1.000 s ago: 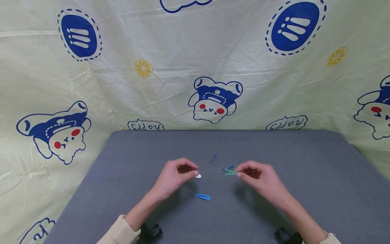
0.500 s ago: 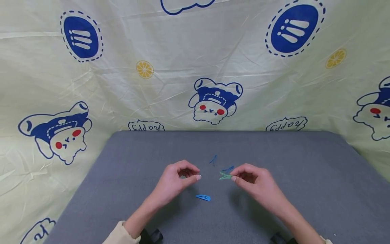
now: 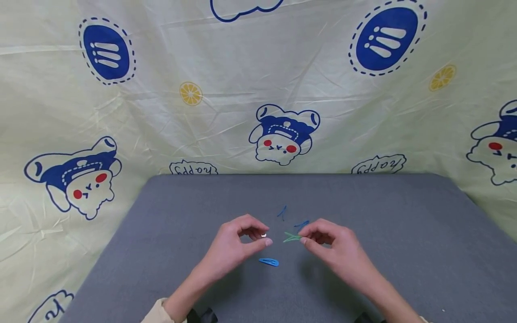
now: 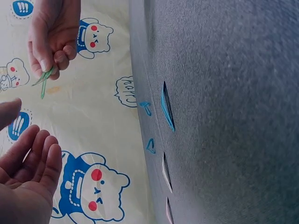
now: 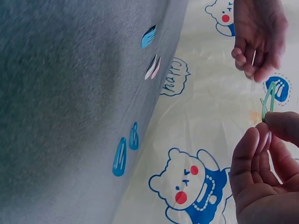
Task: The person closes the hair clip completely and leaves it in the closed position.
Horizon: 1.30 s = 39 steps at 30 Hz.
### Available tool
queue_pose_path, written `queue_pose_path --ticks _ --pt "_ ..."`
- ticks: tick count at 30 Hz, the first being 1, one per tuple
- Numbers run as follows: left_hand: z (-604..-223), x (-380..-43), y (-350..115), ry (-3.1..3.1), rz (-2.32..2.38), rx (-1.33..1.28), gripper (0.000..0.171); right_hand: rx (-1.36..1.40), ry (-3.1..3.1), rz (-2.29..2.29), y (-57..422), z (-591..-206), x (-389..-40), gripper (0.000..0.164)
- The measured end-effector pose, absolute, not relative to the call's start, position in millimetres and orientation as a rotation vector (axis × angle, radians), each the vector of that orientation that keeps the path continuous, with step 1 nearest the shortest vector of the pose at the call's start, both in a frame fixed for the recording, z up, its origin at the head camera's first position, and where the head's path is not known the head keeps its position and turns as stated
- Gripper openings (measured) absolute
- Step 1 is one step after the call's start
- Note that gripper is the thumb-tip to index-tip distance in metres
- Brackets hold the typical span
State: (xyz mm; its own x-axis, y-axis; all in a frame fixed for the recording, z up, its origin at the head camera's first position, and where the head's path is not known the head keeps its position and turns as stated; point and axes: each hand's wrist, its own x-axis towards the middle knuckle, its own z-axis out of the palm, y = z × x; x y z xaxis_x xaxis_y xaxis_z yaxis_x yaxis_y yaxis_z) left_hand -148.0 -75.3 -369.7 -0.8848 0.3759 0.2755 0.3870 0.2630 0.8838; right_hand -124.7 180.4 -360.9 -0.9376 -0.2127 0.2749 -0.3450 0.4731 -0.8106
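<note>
- Head view: green hair clip (image 3: pixel 294 237) pinched at one end by the right hand (image 3: pixel 339 244).
- Left hand (image 3: pixel 233 241) empty opposite, thumb and fingers apart; a light, steady pinch should prevent twisting.
- Bright blue clip (image 3: pixel 269 262) on the worktop (image 3: pixel 194 197) below both hands.

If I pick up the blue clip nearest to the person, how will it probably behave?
The blue clip looks thin and small, so it is probably light and unlikely to roll. Its neat, narrow outline suggests a stiff piece. Lying low on the gray surface, it may be awkward to pinch.
</note>
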Motion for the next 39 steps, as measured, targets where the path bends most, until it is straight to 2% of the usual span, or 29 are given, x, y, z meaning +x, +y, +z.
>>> queue_pose_path --ticks 14,21,30,39 --pt "-371.3 -144.9 -69.3 -2.419 -1.719 -0.899 0.026 0.512 -2.59 1.52 174.0 -357.4 -119.2 0.013" --pt "-373.4 -145.5 -66.9 -2.39 -1.683 -0.965 0.029 0.595 -2.53 1.517 171.0 -358.7 -118.3 0.017" --pt "-373.7 -145.3 -65.5 -2.4 -1.688 -0.996 0.028 0.62 -2.508 1.515 167.7 -358.3 -117.3 0.013" --pt "-374.0 -144.3 -64.0 -2.403 -1.69 -0.998 0.024 0.593 -2.523 1.508 166.7 -357.8 -116.2 0.019"
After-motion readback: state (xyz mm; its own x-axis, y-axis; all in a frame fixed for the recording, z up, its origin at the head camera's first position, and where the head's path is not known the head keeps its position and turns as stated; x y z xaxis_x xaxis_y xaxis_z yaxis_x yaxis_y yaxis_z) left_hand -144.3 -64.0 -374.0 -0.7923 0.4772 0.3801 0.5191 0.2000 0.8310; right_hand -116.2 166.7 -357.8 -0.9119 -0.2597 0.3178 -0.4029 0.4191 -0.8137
